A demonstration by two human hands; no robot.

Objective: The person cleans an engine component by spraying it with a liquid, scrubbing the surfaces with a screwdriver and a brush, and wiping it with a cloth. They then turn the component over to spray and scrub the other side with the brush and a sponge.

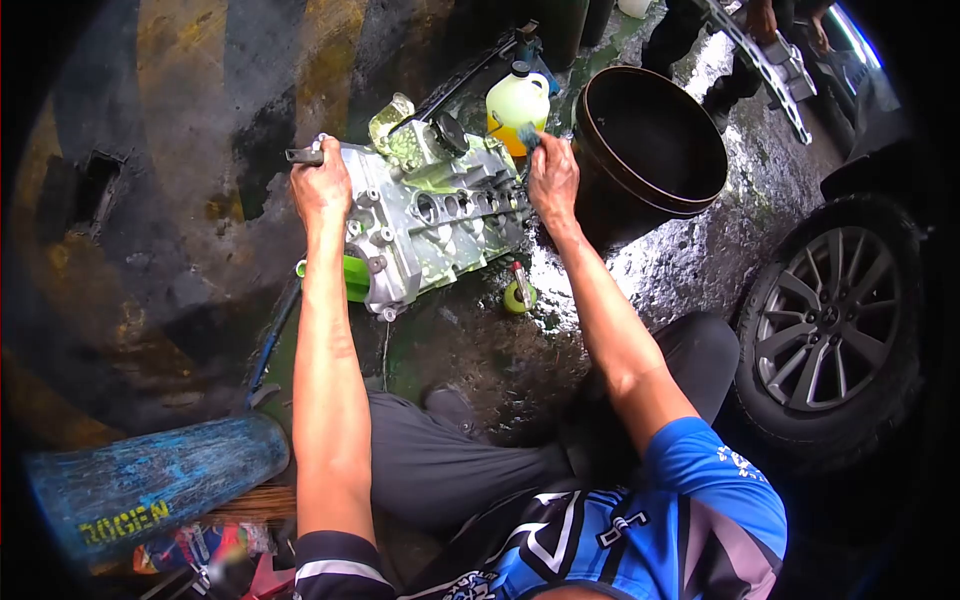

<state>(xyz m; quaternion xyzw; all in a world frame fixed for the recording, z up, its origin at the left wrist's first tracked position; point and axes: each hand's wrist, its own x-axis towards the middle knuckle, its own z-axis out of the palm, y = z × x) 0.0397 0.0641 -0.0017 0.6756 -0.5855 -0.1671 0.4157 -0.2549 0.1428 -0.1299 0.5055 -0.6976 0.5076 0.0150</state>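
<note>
A wet, silver engine valve cover (455,235) with a black cap on top stands tilted in front of me. At its left end, my left hand (323,190) is closed on the upper corner, and a short dark piece (303,157) juts out past the fingers. Pinched in my right hand (555,182) is a blue-green scrubbing pad (528,136), held by the cover's right end. Just behind the pad stands a jug of yellow liquid (517,100). A clear plastic container (393,125) sits behind the cover, and a bright green object (355,278) shows under its left end.
A large dark drum (650,135) stands to the right, with a wheel (828,318) nearer me. A small green bottle (519,295) is on the wet floor. A blue cylinder (160,480) lies lower left. At top right, another person's hand (762,22) holds a metal part (775,70).
</note>
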